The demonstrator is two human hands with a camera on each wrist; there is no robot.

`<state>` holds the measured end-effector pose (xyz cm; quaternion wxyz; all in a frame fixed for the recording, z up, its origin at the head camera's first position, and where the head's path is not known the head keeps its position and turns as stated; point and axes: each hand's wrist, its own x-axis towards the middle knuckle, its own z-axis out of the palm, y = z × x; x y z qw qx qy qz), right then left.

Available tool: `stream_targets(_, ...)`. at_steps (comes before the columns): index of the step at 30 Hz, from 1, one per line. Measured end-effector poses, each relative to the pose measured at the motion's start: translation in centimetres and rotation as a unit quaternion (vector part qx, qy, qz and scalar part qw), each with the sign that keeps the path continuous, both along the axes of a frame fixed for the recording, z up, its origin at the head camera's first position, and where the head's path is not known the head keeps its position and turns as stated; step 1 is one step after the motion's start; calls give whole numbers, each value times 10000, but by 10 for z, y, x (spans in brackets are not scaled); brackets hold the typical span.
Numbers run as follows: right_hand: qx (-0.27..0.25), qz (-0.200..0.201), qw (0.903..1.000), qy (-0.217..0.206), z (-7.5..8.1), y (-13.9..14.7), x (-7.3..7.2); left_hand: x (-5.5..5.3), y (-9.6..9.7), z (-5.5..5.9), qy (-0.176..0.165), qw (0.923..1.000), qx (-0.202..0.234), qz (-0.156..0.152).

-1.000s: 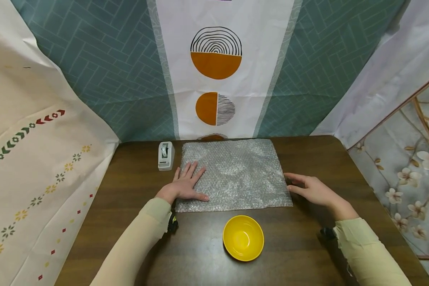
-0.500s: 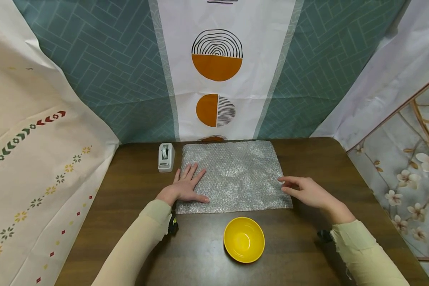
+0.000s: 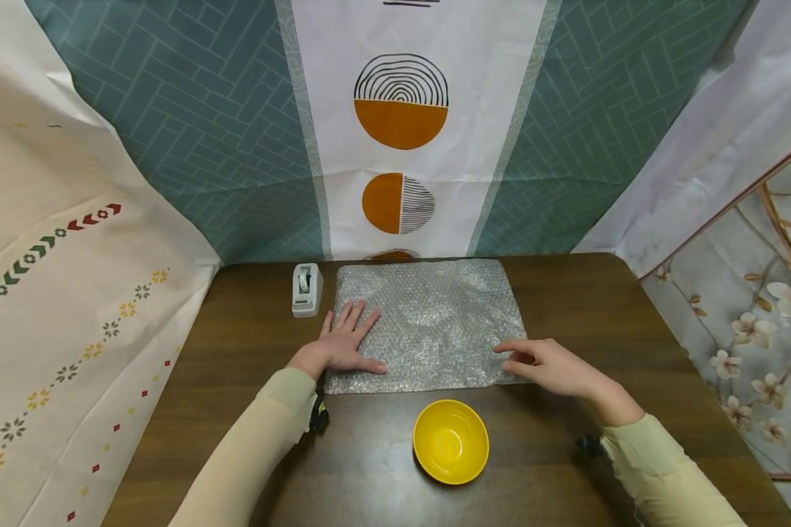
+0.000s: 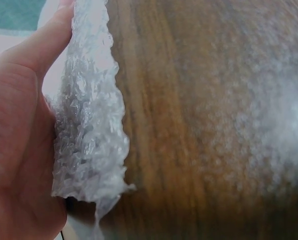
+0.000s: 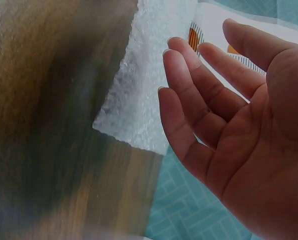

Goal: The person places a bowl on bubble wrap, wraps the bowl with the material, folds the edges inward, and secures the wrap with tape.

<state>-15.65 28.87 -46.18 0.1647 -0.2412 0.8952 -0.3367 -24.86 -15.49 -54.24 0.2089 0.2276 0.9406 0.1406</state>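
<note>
A sheet of bubble wrap [image 3: 435, 322] lies flat on the wooden table. On its left side my left hand [image 3: 344, 348] rests with the fingers spread. The left wrist view shows that palm [image 4: 14, 110] against the cut edge of the bubble wrap [image 4: 91, 115]. Over the sheet's lower right corner hovers my right hand [image 3: 554, 364], its fingers loosely bent and nothing between them. In the right wrist view the right hand's fingers [image 5: 181, 110] are relaxed, with the bubble wrap's corner [image 5: 134, 110] beyond them. A yellow bowl [image 3: 451, 442] stands just in front of the sheet.
A white tape dispenser [image 3: 306, 290] stands left of the sheet near the back of the table [image 3: 237, 410]. Behind the table hangs a patterned teal and white cloth [image 3: 395, 212]. Printed cloths also hang along the left and right sides.
My right hand has moved left from beside the sheet's right edge to over its lower right corner, coming slightly nearer the bowl. My left hand has stayed in place on the bubble wrap.
</note>
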Motion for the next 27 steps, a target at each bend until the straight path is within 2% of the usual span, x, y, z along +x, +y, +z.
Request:
stream_targets(5,30,69,9999,-101,-2,-2,3,0,1,0,-18,10000,-56,3)
stream_targets(13,31,311,9986,-434,-4,-12,11,3,2,8,-37,10000,-77,-21)
stream_targets(17,54,426,9980,-458,-5,-19,16,5,1,9,-20,9999,-115,-37)
stream_targets(21,9,545,9975,-452,-6,-25,22,4,1,7,-12,10000,-91,-23)
stream_targets(27,29,623,9956,-706,-6,-34,28,2,1,3,18,10000,-84,-41)
